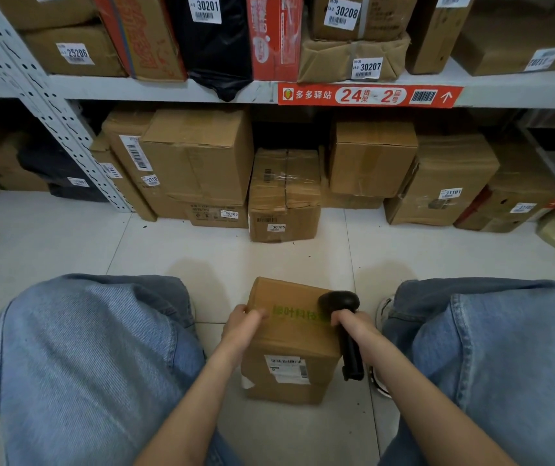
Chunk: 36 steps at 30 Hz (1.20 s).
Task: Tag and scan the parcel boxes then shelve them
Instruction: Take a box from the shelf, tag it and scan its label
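A brown cardboard parcel box with green print on top and a white shipping label on its near side stands on the tiled floor between my knees. My left hand grips the box's top left edge. My right hand grips the handle of a black barcode scanner, whose head lies over the box's top right corner.
A grey metal shelf with a red 24-2 sign runs across the back. Tagged boxes fill the shelf above and stand on the floor below it, such as the box numbered 30105. White floor tiles lie between those boxes and my knees.
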Motion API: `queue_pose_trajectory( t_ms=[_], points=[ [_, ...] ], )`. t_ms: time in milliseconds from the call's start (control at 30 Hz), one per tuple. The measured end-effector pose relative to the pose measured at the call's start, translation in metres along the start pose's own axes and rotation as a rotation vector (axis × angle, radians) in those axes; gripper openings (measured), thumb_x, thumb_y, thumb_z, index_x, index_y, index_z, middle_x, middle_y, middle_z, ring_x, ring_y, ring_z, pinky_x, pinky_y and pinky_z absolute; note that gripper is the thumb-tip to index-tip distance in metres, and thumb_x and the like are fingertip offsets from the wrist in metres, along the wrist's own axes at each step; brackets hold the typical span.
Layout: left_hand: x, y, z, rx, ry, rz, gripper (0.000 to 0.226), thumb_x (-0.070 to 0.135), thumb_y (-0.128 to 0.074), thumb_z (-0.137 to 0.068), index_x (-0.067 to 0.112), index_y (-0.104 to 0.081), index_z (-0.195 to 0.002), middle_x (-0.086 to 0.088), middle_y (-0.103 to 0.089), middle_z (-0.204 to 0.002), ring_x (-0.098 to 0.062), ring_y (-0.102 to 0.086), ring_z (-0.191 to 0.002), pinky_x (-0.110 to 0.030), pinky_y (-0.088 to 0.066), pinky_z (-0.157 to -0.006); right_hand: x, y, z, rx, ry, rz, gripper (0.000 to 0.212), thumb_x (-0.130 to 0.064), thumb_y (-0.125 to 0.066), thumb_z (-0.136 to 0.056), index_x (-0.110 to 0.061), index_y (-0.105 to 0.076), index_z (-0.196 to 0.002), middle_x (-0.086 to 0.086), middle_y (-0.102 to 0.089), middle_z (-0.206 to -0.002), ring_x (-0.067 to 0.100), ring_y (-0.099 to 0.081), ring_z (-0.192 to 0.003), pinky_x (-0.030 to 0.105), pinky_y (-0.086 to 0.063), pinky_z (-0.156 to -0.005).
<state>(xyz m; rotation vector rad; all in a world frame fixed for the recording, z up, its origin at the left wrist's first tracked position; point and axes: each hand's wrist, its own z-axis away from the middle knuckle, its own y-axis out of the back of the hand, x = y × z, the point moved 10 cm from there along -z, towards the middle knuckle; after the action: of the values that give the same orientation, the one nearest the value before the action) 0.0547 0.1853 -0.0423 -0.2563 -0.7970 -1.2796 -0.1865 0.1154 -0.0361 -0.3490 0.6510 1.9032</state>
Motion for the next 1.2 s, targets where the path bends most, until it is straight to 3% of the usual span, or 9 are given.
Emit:
queue_pose_trajectory(
  t_ms=[100, 200, 300, 433, 533, 667, 800, 1000, 1200],
  points=[
    [0.000, 0.005, 0.000, 0.048, -0.001, 0.036, 0.066, 0.033, -0.055, -0.086, 0.016, -0.031, -0.145, -0.010, -0.050, -0.134, -0.029, -0.051, -0.117, -0.045, -0.044, -0.100, -0.005, 0.007, -0.001, 0.064, 0.024, -0.119, 0.012, -0.011, -0.057, -0.078, -0.008, -0.054, -0.089, 0.012, -0.054, -0.083, 0.028, -0.053, -0.081, 0.034, -0.044, -0.071],
    [0.008, 0.004, 0.003, 0.057, -0.067, 0.050, 0.057, 0.026, -0.054, -0.090, 0.011, -0.036, -0.141, -0.011, -0.054, -0.129, -0.025, -0.055, -0.110, -0.035, -0.046, -0.089, -0.010, 0.020, -0.005, 0.135, 0.053, -0.272, 0.006, -0.010, -0.057, -0.079, -0.008, -0.055, -0.083, 0.012, -0.053, -0.076, 0.026, -0.052, -0.074, 0.032, -0.044, -0.068],
    [0.020, -0.005, 0.005, 0.004, -0.142, 0.066, 0.046, 0.024, -0.057, -0.089, 0.013, -0.043, -0.132, -0.001, -0.058, -0.111, -0.012, -0.055, -0.093, -0.028, -0.043, -0.077, -0.007, 0.027, -0.012, 0.157, 0.051, -0.442, 0.009, -0.010, -0.059, -0.077, -0.009, -0.054, -0.084, 0.014, -0.056, -0.083, 0.031, -0.057, -0.086, 0.043, -0.050, -0.087],
    [0.024, -0.028, 0.001, -0.175, -0.154, 0.066, 0.068, 0.014, -0.061, -0.089, 0.028, -0.022, -0.143, 0.006, -0.051, -0.117, -0.012, -0.051, -0.103, -0.030, -0.043, -0.091, -0.005, 0.024, -0.021, 0.184, 0.062, -0.363, 0.010, -0.004, -0.059, -0.079, -0.012, -0.053, -0.079, 0.015, -0.061, -0.085, 0.034, -0.062, -0.094, 0.046, -0.050, -0.091],
    [0.025, -0.032, -0.009, -0.209, -0.156, 0.056, 0.084, 0.014, -0.066, -0.086, 0.034, -0.012, -0.146, 0.001, -0.050, -0.131, -0.018, -0.049, -0.114, -0.035, -0.043, -0.100, -0.005, 0.011, -0.026, 0.126, 0.071, -0.298, 0.015, -0.006, -0.060, -0.080, -0.009, -0.057, -0.094, 0.013, -0.060, -0.089, 0.033, -0.060, -0.099, 0.042, -0.049, -0.088],
    [0.025, -0.031, -0.027, -0.187, -0.141, 0.026, 0.082, 0.016, -0.067, -0.085, 0.026, -0.015, -0.148, 0.005, -0.047, -0.131, -0.015, -0.050, -0.111, -0.028, -0.045, -0.091, -0.009, 0.010, -0.043, 0.096, 0.059, -0.384, 0.014, -0.005, -0.060, -0.080, -0.011, -0.057, -0.092, 0.014, -0.060, -0.094, 0.032, -0.058, -0.100, 0.044, -0.048, -0.093],
    [0.023, -0.035, -0.049, -0.187, -0.140, -0.013, 0.055, 0.008, -0.061, -0.088, 0.024, -0.037, -0.135, 0.002, -0.056, -0.122, -0.007, -0.056, -0.097, -0.018, -0.049, -0.073, -0.005, 0.005, -0.066, 0.057, 0.008, -0.465, 0.018, -0.002, -0.060, -0.077, -0.009, -0.059, -0.094, 0.012, -0.059, -0.089, 0.028, -0.057, -0.094, 0.042, -0.047, -0.090],
    [0.004, -0.045, -0.070, -0.209, -0.037, 0.028, 0.062, 0.019, -0.062, -0.086, 0.031, -0.031, -0.138, -0.001, -0.045, -0.132, -0.017, -0.054, -0.109, -0.026, -0.052, -0.075, -0.002, -0.003, -0.090, 0.047, -0.024, -0.320, 0.031, -0.008, -0.062, -0.078, -0.006, -0.059, -0.109, 0.016, -0.060, -0.102, 0.031, -0.057, -0.102, 0.040, -0.048, -0.085],
    [-0.027, -0.045, -0.077, -0.245, 0.134, 0.085, 0.050, 0.014, -0.059, -0.090, 0.026, -0.036, -0.133, 0.006, -0.061, -0.107, -0.013, -0.062, -0.091, -0.026, -0.050, -0.062, 0.024, -0.018, -0.098, -0.045, -0.107, -0.306, 0.037, -0.010, -0.063, -0.074, -0.005, -0.060, -0.111, 0.018, -0.063, -0.111, 0.031, -0.059, -0.103, 0.045, -0.049, -0.094]
  ],
)
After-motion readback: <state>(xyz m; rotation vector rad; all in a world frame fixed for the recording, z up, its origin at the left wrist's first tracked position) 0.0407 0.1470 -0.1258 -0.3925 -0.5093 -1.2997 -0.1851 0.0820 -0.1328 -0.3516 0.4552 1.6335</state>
